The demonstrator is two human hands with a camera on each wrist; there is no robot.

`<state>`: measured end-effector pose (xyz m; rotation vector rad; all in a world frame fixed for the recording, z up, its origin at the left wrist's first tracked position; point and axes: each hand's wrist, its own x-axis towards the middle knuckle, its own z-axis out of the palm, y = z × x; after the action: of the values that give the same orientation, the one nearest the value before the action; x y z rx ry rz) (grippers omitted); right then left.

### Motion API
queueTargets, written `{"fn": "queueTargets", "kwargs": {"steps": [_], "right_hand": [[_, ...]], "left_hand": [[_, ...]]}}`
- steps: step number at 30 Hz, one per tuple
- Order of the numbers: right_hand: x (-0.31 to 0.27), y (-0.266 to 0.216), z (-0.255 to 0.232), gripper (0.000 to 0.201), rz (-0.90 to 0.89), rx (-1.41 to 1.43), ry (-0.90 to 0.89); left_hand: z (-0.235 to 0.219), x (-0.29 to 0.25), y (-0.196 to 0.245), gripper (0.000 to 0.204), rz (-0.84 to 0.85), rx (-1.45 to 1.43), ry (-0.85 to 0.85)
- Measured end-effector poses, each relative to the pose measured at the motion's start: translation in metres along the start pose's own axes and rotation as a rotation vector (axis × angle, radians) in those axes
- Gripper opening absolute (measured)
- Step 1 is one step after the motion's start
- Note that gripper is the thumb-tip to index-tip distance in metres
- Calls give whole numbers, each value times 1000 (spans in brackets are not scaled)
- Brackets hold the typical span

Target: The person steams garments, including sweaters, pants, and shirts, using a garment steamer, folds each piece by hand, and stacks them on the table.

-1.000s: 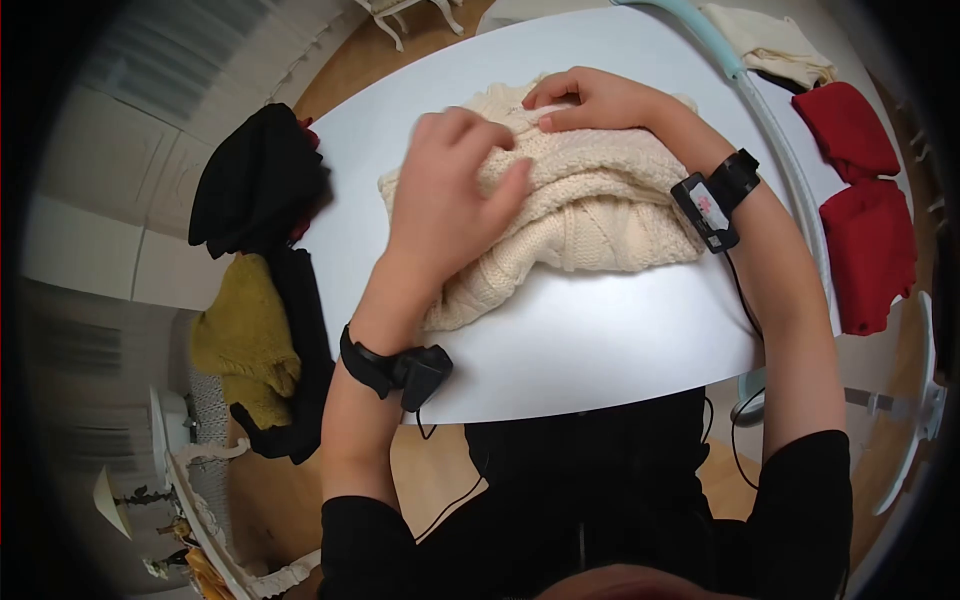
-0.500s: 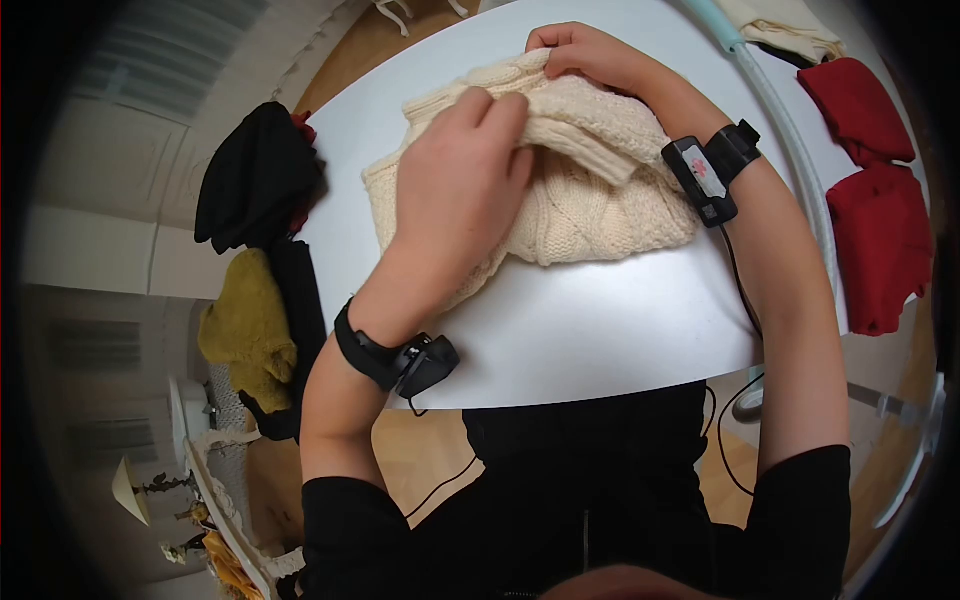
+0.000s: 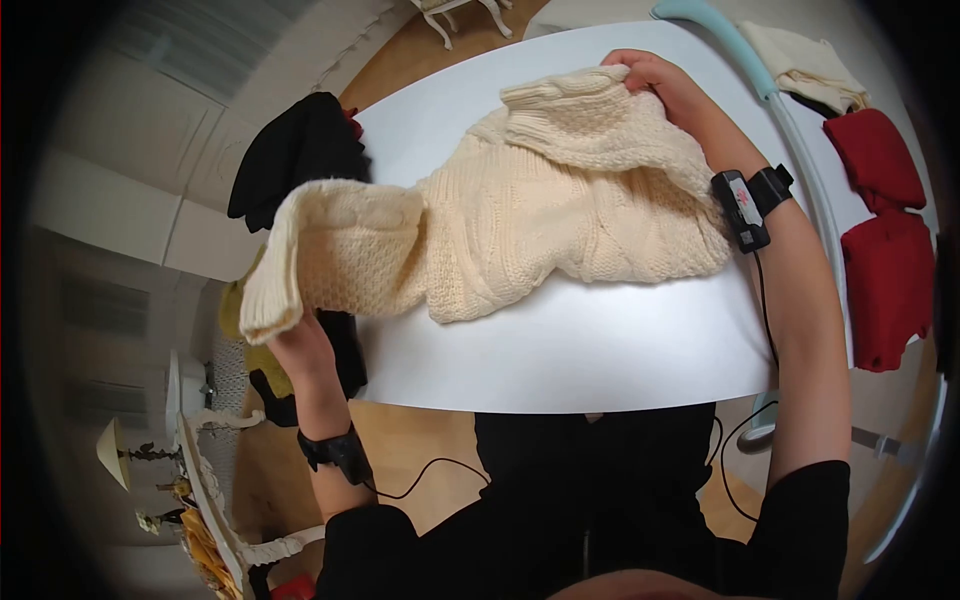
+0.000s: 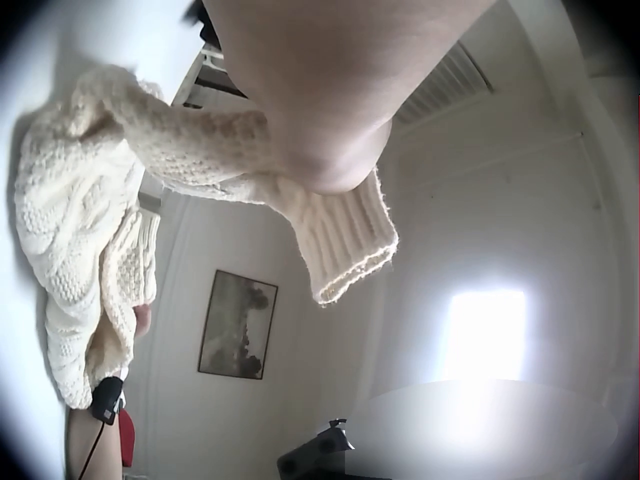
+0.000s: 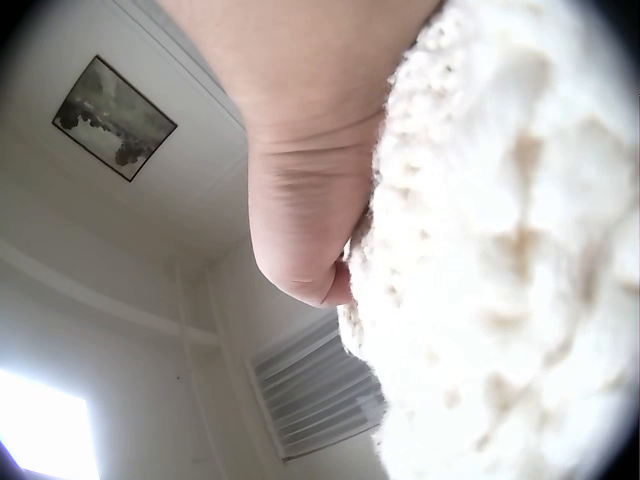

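A cream cable-knit sweater lies bunched across the white table. One sleeve stretches out past the table's left side, raised, with its ribbed cuff hanging free at the end. My left hand holds that sleeve from below, and the knit hides most of its fingers. At the sweater's far right, my right hand grips the folded edge beside the other ribbed cuff. The right thumb presses against the knit in the right wrist view; the other fingers are mostly behind the fabric.
Folded red garments and a cream one lie to the right, beyond a pale blue tube. Left of the table sit a black garment and a mustard one. A white chair stands past the far edge.
My left hand has moved left and down from over the sweater, drawing one sleeve out beyond the table. The right hand, at the far edge, has shifted slightly right in view.
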<state>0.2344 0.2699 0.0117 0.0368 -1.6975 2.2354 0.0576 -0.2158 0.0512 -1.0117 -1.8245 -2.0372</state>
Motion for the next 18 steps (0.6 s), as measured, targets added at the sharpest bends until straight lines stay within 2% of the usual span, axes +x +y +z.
{"fn": "queueTargets", "kwargs": {"steps": [2, 3, 4, 5, 7, 9, 11, 13, 14, 15, 17, 18], "right_hand": [[2, -10, -7, 35, 11, 53, -29], [5, -15, -13, 36, -4, 99, -86], [8, -25, -10, 37, -19, 142, -139], [-5, -29, -6, 23, -130, 175, -57], [-2, -53, -5, 22, -84, 75, -105], [-11, -77, -8, 22, -11, -71, -158], [-19, -105, -11, 21, 80, -219, -215], [-26, -126, -25, 21, 148, -372, -272], [-30, -135, -31, 26, 181, -404, -317], [-39, -143, -22, 26, 187, -421, -312], [-75, -157, 20, 38, 95, -618, -202], [-91, -167, 31, 36, 174, -660, -136]], "left_hand": [[-10, -9, 8, 39, 37, 78, -28], [-15, -9, 7, 33, -53, -94, 22], [-19, -12, 7, 32, -70, -28, 23], [-23, -16, 5, 32, -89, 39, 25], [-27, -23, 7, 30, -122, 66, 30], [-22, -26, 18, 25, -4, 417, -72], [-14, -34, 24, 30, -6, 375, -82], [-4, -41, 35, 40, 282, 647, -260], [-16, -43, 32, 40, 314, 688, -384], [-13, -45, 43, 31, 371, 732, -535], [-8, -44, 63, 27, 363, 853, -813], [-8, -45, 66, 24, 273, 821, -894]]}}
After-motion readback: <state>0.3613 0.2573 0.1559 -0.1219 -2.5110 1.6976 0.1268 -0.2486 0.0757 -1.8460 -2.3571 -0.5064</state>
